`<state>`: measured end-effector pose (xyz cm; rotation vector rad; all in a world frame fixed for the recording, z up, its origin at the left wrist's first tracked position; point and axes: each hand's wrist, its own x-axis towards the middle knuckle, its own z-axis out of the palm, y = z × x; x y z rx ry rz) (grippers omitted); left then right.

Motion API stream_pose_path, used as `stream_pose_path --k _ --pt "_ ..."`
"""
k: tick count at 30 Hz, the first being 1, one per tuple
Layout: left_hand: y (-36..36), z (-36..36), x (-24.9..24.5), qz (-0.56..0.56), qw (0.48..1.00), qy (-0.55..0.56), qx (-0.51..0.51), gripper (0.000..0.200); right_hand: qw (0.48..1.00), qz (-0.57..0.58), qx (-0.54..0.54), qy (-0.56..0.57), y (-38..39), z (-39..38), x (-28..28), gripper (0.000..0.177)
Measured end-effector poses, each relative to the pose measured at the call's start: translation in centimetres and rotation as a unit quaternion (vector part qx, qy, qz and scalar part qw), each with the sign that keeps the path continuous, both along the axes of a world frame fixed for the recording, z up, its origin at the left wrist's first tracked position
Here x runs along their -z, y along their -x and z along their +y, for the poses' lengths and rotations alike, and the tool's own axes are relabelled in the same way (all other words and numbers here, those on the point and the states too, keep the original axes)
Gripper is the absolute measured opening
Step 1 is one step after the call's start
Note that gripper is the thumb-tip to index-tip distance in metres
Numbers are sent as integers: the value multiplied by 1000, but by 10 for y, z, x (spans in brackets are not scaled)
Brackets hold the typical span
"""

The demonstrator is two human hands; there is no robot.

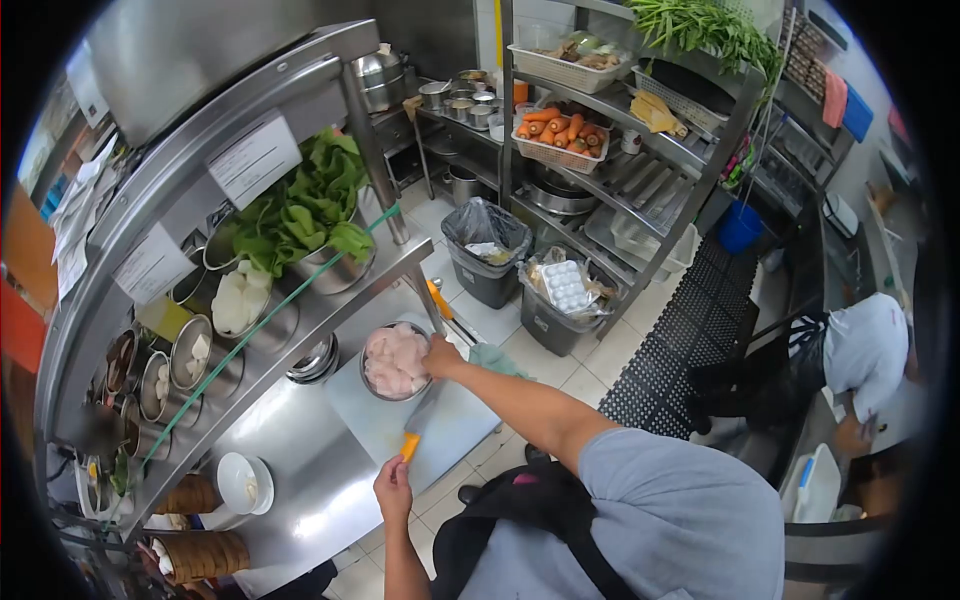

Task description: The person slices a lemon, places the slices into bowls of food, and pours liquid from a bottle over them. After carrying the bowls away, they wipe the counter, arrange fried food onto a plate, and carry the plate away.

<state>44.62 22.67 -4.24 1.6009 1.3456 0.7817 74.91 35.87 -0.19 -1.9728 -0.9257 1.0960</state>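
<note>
A round metal bowl (394, 396) full of pale raw meat pieces (396, 360) sits on a whitish cutting board (465, 422). My right hand (441, 357) grips the bowl's right rim with fingers closed. Below the bowl, a knife (411, 443) with an orange handle lies low over the board, its blade pointing up toward the bowl. The fingertips of my left hand (394, 487) are pinched at the end of that handle. A greenish cloth (497, 361) is beyond my right forearm.
A raised shelf (330, 315) with leafy greens (308, 215) and metal containers borders the steel counter (300, 450). A white bowl (244, 484) and bamboo steamers (205, 555) stand lower left. Bins (487, 275) and a rack with carrots (562, 130) are beyond. Another person (862, 345) bends at right.
</note>
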Motion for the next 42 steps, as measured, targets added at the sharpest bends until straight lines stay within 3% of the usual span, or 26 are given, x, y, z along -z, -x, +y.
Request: stream_pose_path --k 3,8,12,13,17,19,23,25,26,27,28,29,30,31,32,33,34,35,36,38,40,42 --pt "18 5 2 -21 1000 2 11 21 999 38 -16 10 -1 0 2 40" --pt "38 11 -6 -22 1000 6 -1 23 996 34 -73 39 -8 -4 18 46" --pt "45 12 -12 -32 999 25 -23 24 973 190 -113 61 -26 -20 23 39" --pt "44 12 -17 -34 999 31 -29 24 959 246 -119 68 -36 -26 20 37" --pt "29 8 -26 -42 998 4 -43 20 964 241 -91 72 -117 -61 14 21" --pt "14 6 -28 -62 997 15 -30 16 969 237 -16 72 -178 -65 39 18" --pt "-58 9 -55 -122 991 49 36 14 977 180 118 9 -316 -50 66 18" --pt "-105 13 -59 -124 985 94 79 18 984 109 127 -57 -405 -19 99 17" --pt "-127 17 -53 -117 987 99 55 18 967 136 180 -121 -443 -3 112 18" --pt "-149 21 -44 -105 984 103 102 18 984 14 148 -93 -485 16 120 22" --pt "-172 21 -40 -95 980 107 137 18 990 -119 64 -38 -557 53 179 18" --pt "-209 26 -56 -66 979 133 138 19 861 -491 -12 -130 -635 79 267 13" --pt "-236 28 -55 -69 974 161 144 16 924 -341 10 -174 -694 115 330 12" --pt "-260 26 -48 -60 971 189 136 13 933 -297 100 -176 -692 117 279 14" --pt "-284 26 -41 -53 965 216 136 11 912 -356 105 -173 -706 130 258 21" --pt "-307 29 -41 -47 970 219 98 11 908 -351 111 -200 -735 146 266 26" --pt "-327 32 -43 -38 963 245 105 11 915 -355 172 -84 -771 166 288 31" --pt "-340 33 -44 -29 955 273 116 10 940 -298 133 -99 -806 183 308 42" --pt "-349 32 -41 -24 956 277 90 10 935 -315 160 -45 -851 202 357 59" --pt "-358 26 -32 13 967 242 72 14 909 -392 108 92 -944 233 455 76" --pt "-352 15 -24 22 966 256 13 15 932 -317 161 76 -915 245 411 73" --pt "-347 12 -31 56 965 244 -75 17 917 -322 170 163 -903 253 397 82"
